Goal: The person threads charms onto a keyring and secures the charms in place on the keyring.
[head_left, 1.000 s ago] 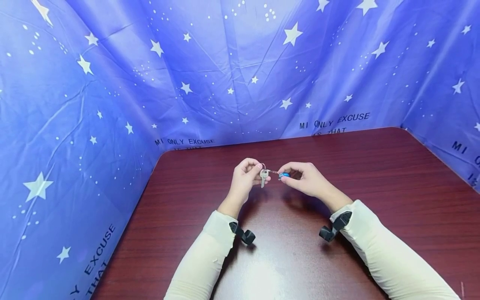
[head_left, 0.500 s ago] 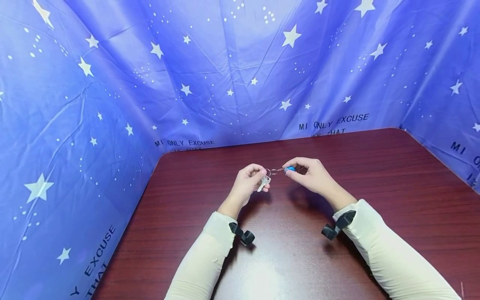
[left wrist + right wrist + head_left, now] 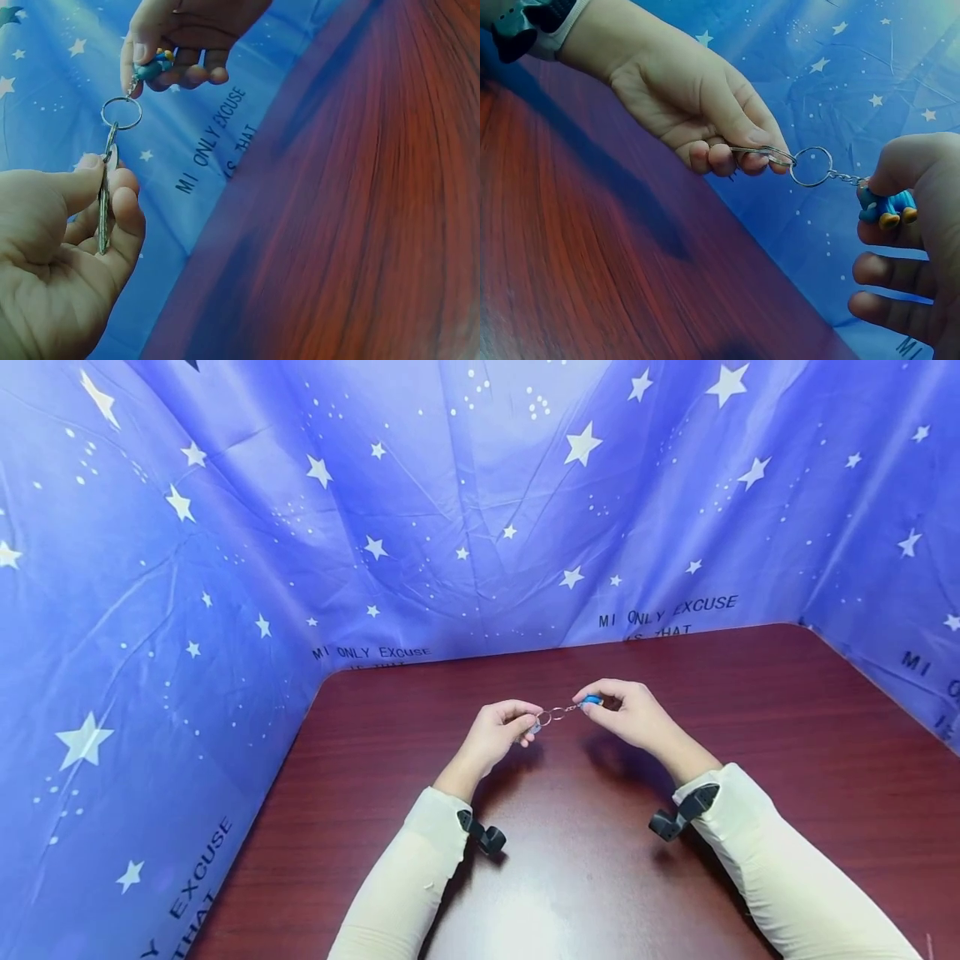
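My left hand [image 3: 491, 735] pinches a silver key [image 3: 103, 214] between thumb and forefinger, close to the small ring through its head. Linked to that is a larger metal split ring [image 3: 811, 166], stretched between the two hands. A short chain [image 3: 845, 178] joins the split ring to a small blue figure [image 3: 885, 206] with orange-yellow parts, a keychain charm. My right hand [image 3: 630, 714] pinches this charm between thumb and forefinger, its other fingers apart from it in the right wrist view. Both hands are held above the table, and fingers partly cover the key and the charm.
A dark red wood-grain table [image 3: 787, 760] lies below the hands. Blue curtains [image 3: 465, 510] with white stars and lettering hang behind it and at both sides. Black wrist cameras [image 3: 491, 841] are strapped over the pale sleeves.
My right hand has moved right with the blue charm, and the rings and chain now stretch wider between the hands. My left hand has turned, so the key shows less in the head view.
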`<state>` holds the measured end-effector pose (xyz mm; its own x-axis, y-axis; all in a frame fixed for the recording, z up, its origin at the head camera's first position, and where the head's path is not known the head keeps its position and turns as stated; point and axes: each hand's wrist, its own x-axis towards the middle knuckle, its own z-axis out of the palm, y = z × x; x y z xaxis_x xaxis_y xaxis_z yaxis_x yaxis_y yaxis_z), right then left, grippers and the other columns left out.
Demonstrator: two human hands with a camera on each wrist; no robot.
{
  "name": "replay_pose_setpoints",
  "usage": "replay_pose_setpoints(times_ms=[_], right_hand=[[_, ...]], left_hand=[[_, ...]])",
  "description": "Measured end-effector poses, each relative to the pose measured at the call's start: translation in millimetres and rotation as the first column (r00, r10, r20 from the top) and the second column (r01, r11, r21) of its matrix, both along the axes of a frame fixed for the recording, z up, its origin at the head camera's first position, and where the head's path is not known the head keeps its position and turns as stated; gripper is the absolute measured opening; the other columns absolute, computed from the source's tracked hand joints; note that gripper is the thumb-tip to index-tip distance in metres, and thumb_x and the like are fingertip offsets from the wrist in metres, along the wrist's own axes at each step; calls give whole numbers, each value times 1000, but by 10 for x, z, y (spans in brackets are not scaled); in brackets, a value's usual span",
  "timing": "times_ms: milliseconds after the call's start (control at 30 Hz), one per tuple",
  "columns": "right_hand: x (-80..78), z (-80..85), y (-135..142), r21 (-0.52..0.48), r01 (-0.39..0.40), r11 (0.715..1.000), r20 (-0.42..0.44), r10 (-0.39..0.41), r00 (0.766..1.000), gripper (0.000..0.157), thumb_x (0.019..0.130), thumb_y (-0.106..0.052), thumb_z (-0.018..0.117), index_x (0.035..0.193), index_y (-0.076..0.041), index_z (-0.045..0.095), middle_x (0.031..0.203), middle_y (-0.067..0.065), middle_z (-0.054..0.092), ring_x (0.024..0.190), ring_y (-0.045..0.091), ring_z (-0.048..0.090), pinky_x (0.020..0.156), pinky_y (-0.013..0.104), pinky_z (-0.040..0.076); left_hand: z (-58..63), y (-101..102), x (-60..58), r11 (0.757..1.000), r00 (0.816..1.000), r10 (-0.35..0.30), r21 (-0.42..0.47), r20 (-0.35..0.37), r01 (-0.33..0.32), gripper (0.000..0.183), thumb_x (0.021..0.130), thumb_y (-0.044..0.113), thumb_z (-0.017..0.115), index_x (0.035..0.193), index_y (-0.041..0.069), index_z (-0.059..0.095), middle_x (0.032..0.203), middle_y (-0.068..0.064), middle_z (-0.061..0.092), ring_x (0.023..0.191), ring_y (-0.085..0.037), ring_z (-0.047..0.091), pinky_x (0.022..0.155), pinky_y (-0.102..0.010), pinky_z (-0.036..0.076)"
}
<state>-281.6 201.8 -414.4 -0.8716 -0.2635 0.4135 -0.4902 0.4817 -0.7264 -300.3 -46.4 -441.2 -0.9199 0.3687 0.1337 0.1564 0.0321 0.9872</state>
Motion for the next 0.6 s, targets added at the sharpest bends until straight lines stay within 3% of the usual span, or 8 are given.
replay_pose_setpoints(times_ms=[200,300,600], right_hand=[[-27,-34,70,39,-3,999,43,2,999,12,88,-7,70,98,-12,74,76,-1,62,65,14,51,59,26,42],[-60,-75,90,57,-21,998,73,17,997,12,87,-6,69,97,-12,73,76,-1,60,65,13,51,59,26,42],[-161,-272,92,86,-54,995,167,39,985,10,88,-6,65,90,-14,69,76,-1,59,59,12,52,57,27,44]], left_hand=[[9,-38,-36,985,989,-8,-169,-148,-18,16,95,0,67,110,-5,72,85,-11,73,70,-24,65,66,-33,58],[13,-50,-51,973,983,-4,-226,-183,-39,14,94,1,69,107,-2,74,86,-12,74,71,-29,66,68,-40,59],[-53,-66,-71,925,981,98,-349,-165,-151,9,93,5,70,99,4,76,74,-7,65,60,-9,54,52,-25,50]])
